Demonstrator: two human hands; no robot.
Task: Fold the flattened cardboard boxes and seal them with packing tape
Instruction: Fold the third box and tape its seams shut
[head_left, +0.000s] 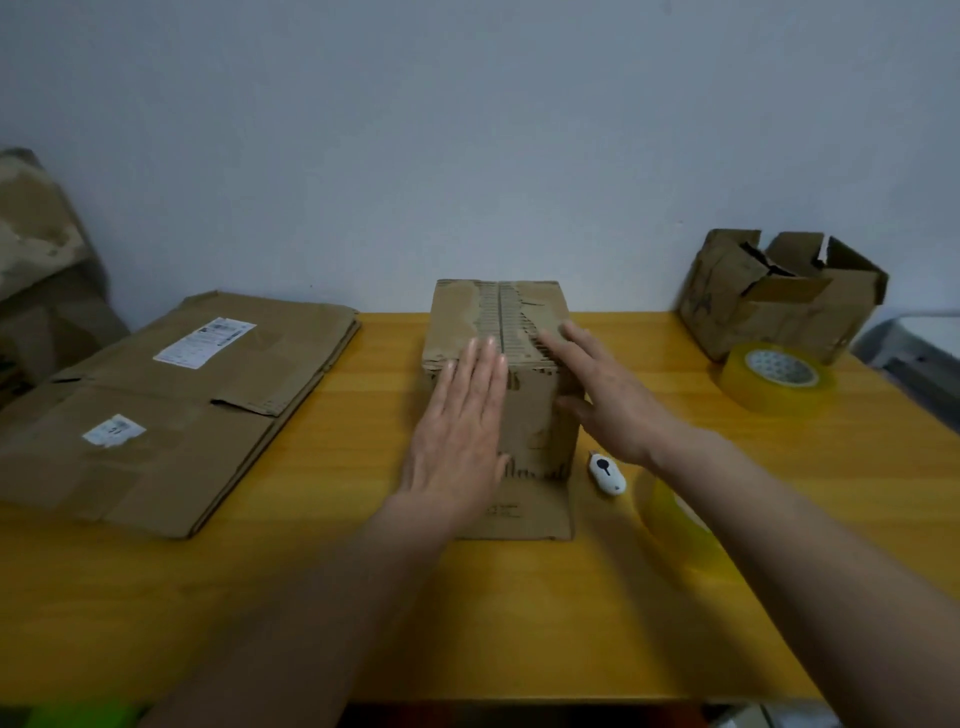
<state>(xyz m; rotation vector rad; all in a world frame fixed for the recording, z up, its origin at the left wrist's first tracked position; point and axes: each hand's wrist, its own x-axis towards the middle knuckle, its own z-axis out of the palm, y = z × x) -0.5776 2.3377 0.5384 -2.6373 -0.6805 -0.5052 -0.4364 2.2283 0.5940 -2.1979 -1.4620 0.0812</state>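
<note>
A small brown cardboard box (524, 322) stands folded in the middle of the yellow table (363, 571), its two top flaps meeting in a torn centre seam. My left hand (457, 431) lies flat with straight fingers on the left top flap and the near face. My right hand (602, 395) rests with spread fingers on the right top flap, thumb at the box's right edge. One roll of yellowish packing tape (776, 376) lies at the back right. A second roll (675, 525) sits partly hidden under my right forearm.
A stack of flattened cardboard boxes (171, 410) with white labels covers the table's left side. An erected, open box (779, 293) stands at the back right corner. A small white cutter (607, 474) lies right of the central box. The wall runs close behind the table.
</note>
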